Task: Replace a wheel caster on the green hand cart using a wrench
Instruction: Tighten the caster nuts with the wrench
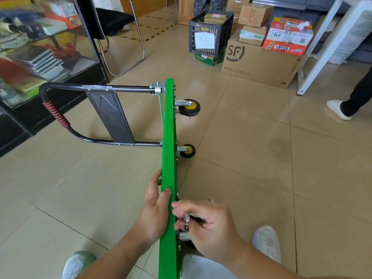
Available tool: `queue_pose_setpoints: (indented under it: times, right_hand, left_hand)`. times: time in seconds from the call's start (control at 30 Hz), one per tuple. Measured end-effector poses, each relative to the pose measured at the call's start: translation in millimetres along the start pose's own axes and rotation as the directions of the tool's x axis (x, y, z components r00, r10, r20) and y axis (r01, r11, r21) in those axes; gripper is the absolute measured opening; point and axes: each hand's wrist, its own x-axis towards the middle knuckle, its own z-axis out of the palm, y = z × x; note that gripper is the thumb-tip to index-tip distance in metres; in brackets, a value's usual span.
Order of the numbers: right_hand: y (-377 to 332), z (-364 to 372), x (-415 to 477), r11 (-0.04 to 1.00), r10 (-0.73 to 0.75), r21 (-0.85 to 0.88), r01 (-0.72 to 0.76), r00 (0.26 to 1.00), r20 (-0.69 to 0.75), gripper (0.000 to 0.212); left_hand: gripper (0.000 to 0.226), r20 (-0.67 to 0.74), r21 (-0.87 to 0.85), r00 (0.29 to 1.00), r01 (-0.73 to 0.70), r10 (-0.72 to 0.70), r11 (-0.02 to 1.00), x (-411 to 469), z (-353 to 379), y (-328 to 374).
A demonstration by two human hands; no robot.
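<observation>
While the green hand cart stands on edge on the tiled floor, its deck running from mid-frame to the bottom edge, the left hand grips the deck's upper rim at lower centre, thumb hooked over it. Just right of it, the right hand curls its fingers round a metal wrench held against the underside, beside a partly hidden caster. Two yellow-hubbed casters jut right at mid-frame.

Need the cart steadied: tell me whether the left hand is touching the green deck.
Touching. The head view shows the left hand gripping the green deck at its upturned edge, thumb lying across it.
</observation>
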Motion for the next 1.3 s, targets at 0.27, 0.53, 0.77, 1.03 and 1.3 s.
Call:
queue_pose_setpoints:
  times: [0.27,0.53,0.77,1.03,1.3]
  right_hand:
    - [4.0,-4.7,-2.4,0.994,-0.088,-0.062,0.086,0.996,-0.021,0.021]
    - [-21.7,-14.3,59.7,0.995,0.067,-0.082,-0.057,0.990,0.124,0.015]
    - [-24.3,-9.6,67.6,0.988,0.148,-0.065,-0.141,0.980,0.134,0.044]
    - [-17.2,-11.7,92.7,0.946,0.324,-0.057,-0.320,0.943,0.082,0.034]
    - [-14.9,-9.5,129.9,0.838,0.544,-0.005,-0.546,0.834,0.092,0.011]
  left_hand:
    - [0.060,0.006,-0.005,1.000,0.010,-0.010,1.000,1.3,-0.9,-2.9]
    - [0.053,0.012,0.027,1.000,0.010,-0.010,1.000,1.2,-1.2,-1.3]
    - [0.060,0.010,0.048,1.000,0.010,-0.011,0.999,2.1,-2.3,-3.7]
    - [0.069,0.010,0.055,0.999,0.034,-0.035,0.998,2.1,-2.2,-5.1]
    - [0.076,0.014,0.039,0.999,0.034,-0.035,0.999,4.9,-2.7,-9.7]
